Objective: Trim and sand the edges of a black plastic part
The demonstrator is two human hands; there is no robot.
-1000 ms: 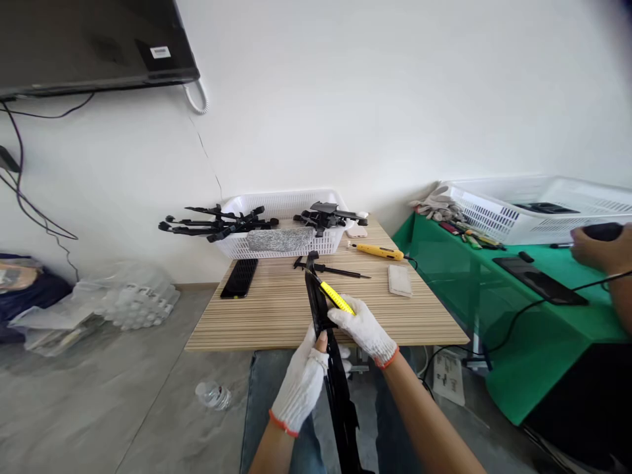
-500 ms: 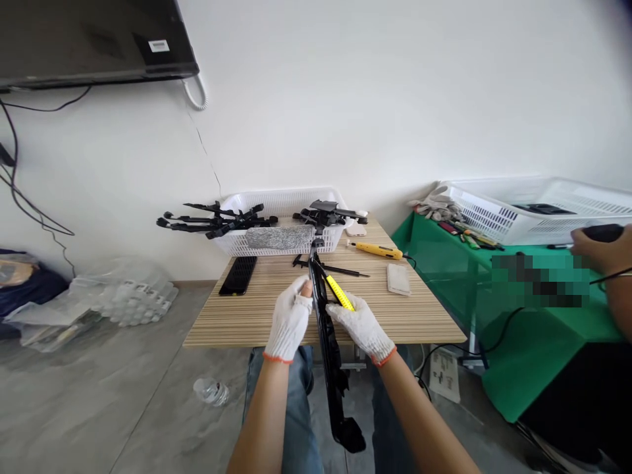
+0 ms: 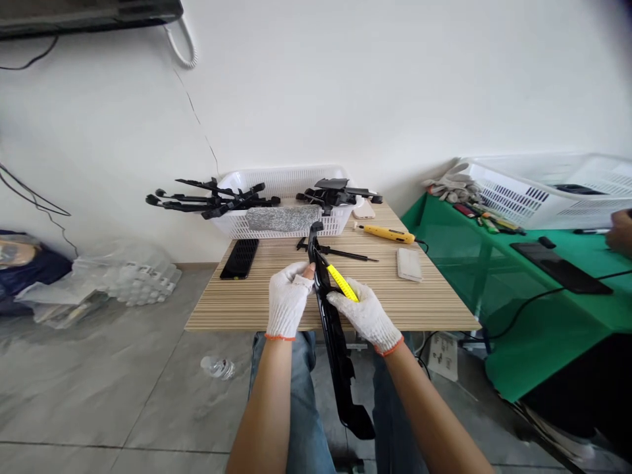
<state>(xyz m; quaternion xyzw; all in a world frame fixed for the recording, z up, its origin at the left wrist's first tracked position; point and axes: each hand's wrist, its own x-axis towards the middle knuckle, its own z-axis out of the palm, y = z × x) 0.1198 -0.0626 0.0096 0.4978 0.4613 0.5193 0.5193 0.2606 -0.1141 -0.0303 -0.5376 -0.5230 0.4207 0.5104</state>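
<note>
My left hand [image 3: 289, 297], in a white knit glove with the thumb tip bare, is closed round the upper part of a long black plastic trim piece [image 3: 337, 359]. The piece slants down past the table's front edge, over my legs. A yellow utility knife [image 3: 342, 283] is gripped in my gloved right hand [image 3: 363, 311], its front end against the upper part of the trim piece. The blade itself is too small to make out. Beyond my hands, a black caliper [image 3: 340, 253] lies on the wooden table [image 3: 237, 309].
A white basket [image 3: 237, 227] with several black plastic parts [image 3: 217, 201] stands behind. Also on the table are a phone [image 3: 239, 259], a yellow corded tool [image 3: 388, 234] and a white square pad [image 3: 409, 264]. To the right, another person's hand [image 3: 621, 234] is above a green-covered table [image 3: 518, 316].
The view has tilted down slightly and turned left. The knife's front end stays at the upper part of the trim piece. The other person's hand has drawn off toward the right edge.
</note>
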